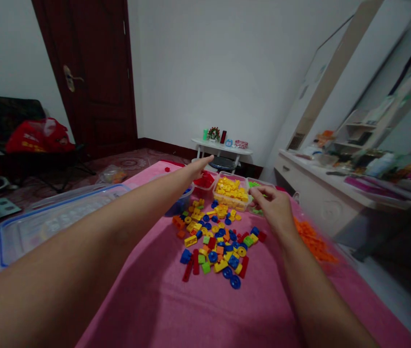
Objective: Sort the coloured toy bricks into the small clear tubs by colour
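Observation:
A heap of small plastic blocks [217, 241] in yellow, blue, red, green and orange lies on a pink cloth [176, 309]. Behind it stand clear tubs: one with yellow blocks [231, 191], one with red blocks [204, 181], one with green blocks [254, 203], and a blue-tinted tub [181, 203]. My left hand [198, 166] stretches far forward over the red tub with fingers straight and nothing in it. My right hand [273, 205] hovers by the green tub, fingers curled in a pinch; what they hold is hidden.
A pile of orange blocks [312, 239] lies at the right of the cloth. Clear blue-rimmed box lids [56, 217] sit at the left. Beyond are a small white side table [222, 147], a dark door [93, 72], a folding chair with a red bag [36, 135] and a white dresser [321, 193].

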Action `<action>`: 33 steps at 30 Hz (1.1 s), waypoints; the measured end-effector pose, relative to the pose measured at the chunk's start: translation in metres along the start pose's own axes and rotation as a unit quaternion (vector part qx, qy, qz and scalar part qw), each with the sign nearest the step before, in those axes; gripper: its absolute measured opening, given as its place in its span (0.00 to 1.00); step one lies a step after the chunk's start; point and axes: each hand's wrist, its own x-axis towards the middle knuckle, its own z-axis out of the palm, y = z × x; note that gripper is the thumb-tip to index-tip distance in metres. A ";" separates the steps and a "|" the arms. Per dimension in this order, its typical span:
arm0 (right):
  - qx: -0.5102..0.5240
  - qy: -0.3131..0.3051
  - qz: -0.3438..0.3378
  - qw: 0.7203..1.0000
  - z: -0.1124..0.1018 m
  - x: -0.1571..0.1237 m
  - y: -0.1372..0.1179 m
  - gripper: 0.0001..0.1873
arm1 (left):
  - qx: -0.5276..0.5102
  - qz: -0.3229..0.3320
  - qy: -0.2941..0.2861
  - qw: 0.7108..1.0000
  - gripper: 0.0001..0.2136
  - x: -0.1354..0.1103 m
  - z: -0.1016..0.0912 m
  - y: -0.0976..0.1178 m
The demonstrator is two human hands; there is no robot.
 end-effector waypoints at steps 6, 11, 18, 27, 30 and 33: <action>-0.197 -0.113 0.013 0.974 -0.015 0.010 0.021 0.08 | 0.168 0.146 -0.055 0.973 0.14 -0.037 0.024 -0.029; -0.401 -0.239 0.038 0.884 -0.017 0.002 0.035 0.15 | 0.321 0.249 -0.176 0.897 0.10 -0.090 0.056 -0.050; -0.515 -0.263 0.076 0.812 -0.008 -0.012 0.036 0.10 | 0.478 0.293 -0.143 0.815 0.10 -0.123 0.068 -0.061; -0.437 -0.137 -0.026 0.888 0.018 -0.010 0.027 0.09 | 0.511 0.260 -0.108 0.812 0.09 -0.134 0.071 -0.049; -0.379 -0.118 -0.067 0.915 0.036 -0.015 0.035 0.08 | 0.495 0.239 -0.090 0.831 0.08 -0.132 0.062 -0.047; -0.352 -0.146 -0.085 0.921 0.050 -0.018 0.045 0.09 | 0.403 0.183 -0.052 0.895 0.06 -0.123 0.049 -0.045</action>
